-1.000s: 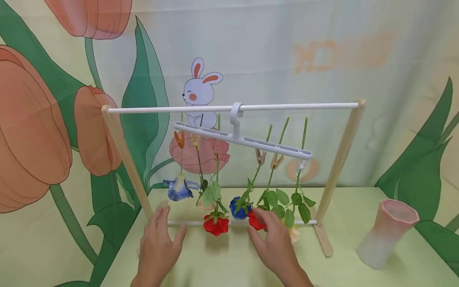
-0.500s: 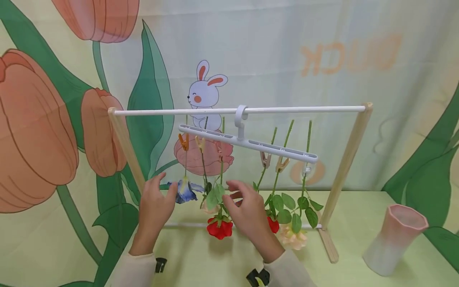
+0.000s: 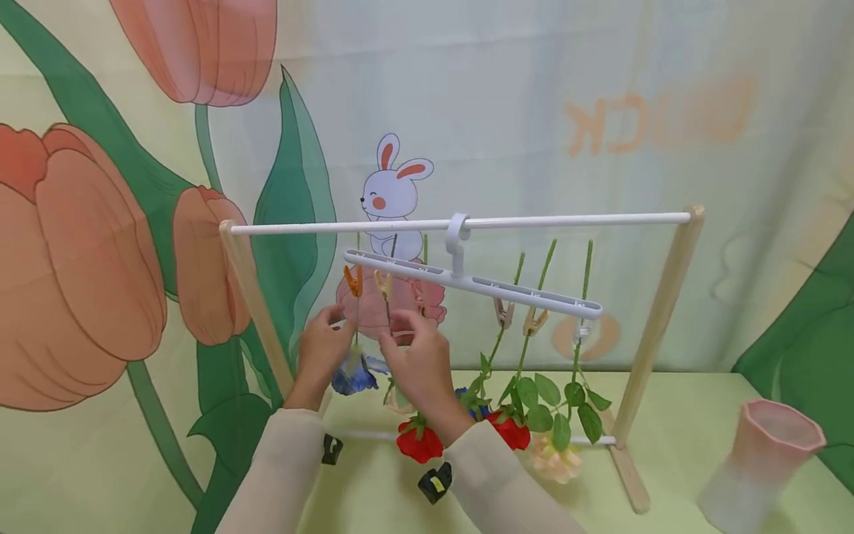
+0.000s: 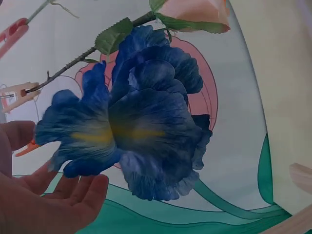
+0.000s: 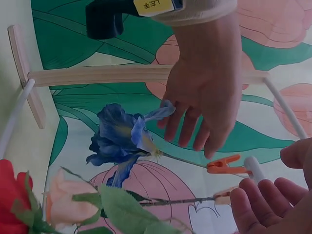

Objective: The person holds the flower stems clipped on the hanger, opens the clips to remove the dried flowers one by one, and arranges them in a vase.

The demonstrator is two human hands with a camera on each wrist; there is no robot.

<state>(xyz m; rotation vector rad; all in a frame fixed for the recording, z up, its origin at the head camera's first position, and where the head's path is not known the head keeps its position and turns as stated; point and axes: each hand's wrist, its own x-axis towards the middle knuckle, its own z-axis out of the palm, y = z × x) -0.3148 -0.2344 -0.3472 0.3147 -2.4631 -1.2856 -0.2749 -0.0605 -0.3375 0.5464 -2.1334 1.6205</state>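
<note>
A blue artificial iris [image 3: 353, 373] hangs upside down by its stem from an orange clip [image 3: 353, 282] at the left end of a white hanger [image 3: 540, 300]. My left hand [image 3: 323, 356] is beside its stem, just below the clip. The right wrist view shows that hand [image 5: 204, 102] with fingers extended and its thumb near the stem; contact is unclear. My right hand [image 3: 420, 363] is near the stem under a cream clip [image 3: 382, 285]. Its fingers [image 5: 261, 200] are loosely bent, with nothing visible between them. In the left wrist view, the iris [image 4: 146, 112] partly covers my left fingertips.
The hanger hooks on a rack's white top bar [image 3: 567, 222] and tilts down to the right. Red roses [image 3: 420, 443], a peach flower [image 3: 557, 460] and others hang from clips. A pink-white vase [image 3: 763, 452] stands right of the rack's wooden post [image 3: 657, 334].
Both hands have risen from the low flower heads to the stems below the left clips. My right hand has also moved left. The view has shifted slightly.
</note>
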